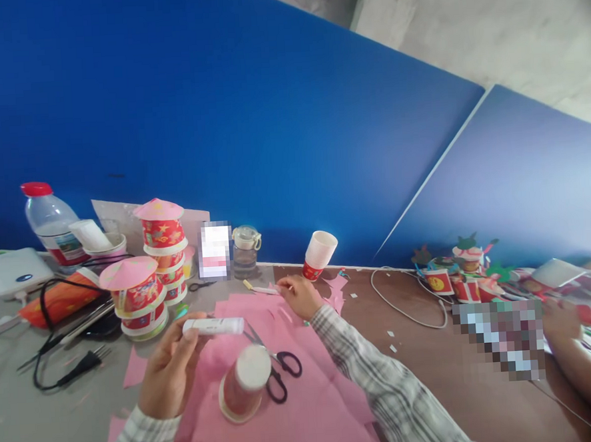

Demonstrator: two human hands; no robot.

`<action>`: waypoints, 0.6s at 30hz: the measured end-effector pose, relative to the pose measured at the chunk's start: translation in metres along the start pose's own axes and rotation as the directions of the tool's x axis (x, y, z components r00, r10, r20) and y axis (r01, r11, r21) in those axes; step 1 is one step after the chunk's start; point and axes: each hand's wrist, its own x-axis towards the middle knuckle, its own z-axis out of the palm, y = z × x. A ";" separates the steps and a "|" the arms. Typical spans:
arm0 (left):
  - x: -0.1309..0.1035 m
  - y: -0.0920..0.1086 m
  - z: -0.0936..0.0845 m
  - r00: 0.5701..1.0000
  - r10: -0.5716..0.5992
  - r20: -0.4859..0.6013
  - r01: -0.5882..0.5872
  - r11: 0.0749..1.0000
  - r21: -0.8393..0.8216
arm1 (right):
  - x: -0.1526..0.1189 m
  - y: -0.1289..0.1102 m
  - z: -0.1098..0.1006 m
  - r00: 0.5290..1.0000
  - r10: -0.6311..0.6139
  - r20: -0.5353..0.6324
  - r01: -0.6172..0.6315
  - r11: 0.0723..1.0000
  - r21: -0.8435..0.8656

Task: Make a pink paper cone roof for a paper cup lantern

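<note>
My left hand (167, 372) grips a white glue stick (213, 327), held level above the pink paper. Farther forward, my right hand (300, 295) has its fingers closed at the near end of a slim white stick with a yellow tip (263, 289), whose kind I cannot make out. An upside-down paper cup (245, 384) stands on the pink paper (316, 393) between my forearms. Beside it lie scissors (277, 372) with black handles, blades partly hidden behind the cup. Just beyond my right hand is a stack of white and red paper cups (320, 253).
Decorated cup towers (165, 255) with pink paper cones stand at left, near a bottle (52, 222), a black plug cable (79, 369) and a power bank (18, 272). A glass jar (246, 251) is at the back. At right are a white cable (406, 314) and another person's arm (584, 357).
</note>
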 end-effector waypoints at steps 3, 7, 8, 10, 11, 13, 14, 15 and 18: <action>0.001 -0.001 -0.001 1.000 -0.026 -0.007 0.025 0.998 -0.065 | 0.021 0.027 0.011 0.999 0.042 0.010 -0.040 0.982 -0.184; 0.002 -0.006 -0.005 1.000 -0.025 0.001 0.025 0.996 -0.084 | 0.032 0.041 0.031 0.999 0.018 0.044 -0.001 0.933 -0.361; 0.003 -0.007 -0.006 1.000 -0.023 0.000 0.023 0.996 -0.085 | 0.034 0.042 0.035 0.998 0.009 0.058 0.014 0.920 -0.392; 0.004 -0.007 -0.007 1.000 -0.023 -0.004 0.023 0.997 -0.080 | 0.038 0.042 0.039 0.996 -0.008 0.089 0.046 0.896 -0.441; 0.004 -0.007 -0.007 1.000 -0.025 -0.007 0.024 0.997 -0.077 | 0.040 0.042 0.041 0.995 -0.015 0.103 0.061 0.886 -0.460; 0.004 -0.007 -0.007 0.999 -0.031 -0.012 0.030 0.997 -0.077 | 0.043 0.042 0.041 0.992 -0.029 0.127 0.088 0.867 -0.490; 0.004 -0.006 -0.006 0.999 -0.033 -0.014 0.032 0.996 -0.078 | 0.044 0.042 0.042 0.990 -0.035 0.135 0.099 0.860 -0.501; 0.004 -0.006 -0.006 0.999 -0.035 -0.015 0.034 0.996 -0.078 | 0.045 0.042 0.042 0.989 -0.041 0.143 0.109 0.853 -0.510; 0.004 -0.005 -0.004 0.999 -0.040 -0.006 0.040 0.996 -0.078 | 0.046 0.040 0.042 0.986 -0.057 0.158 0.132 0.843 -0.522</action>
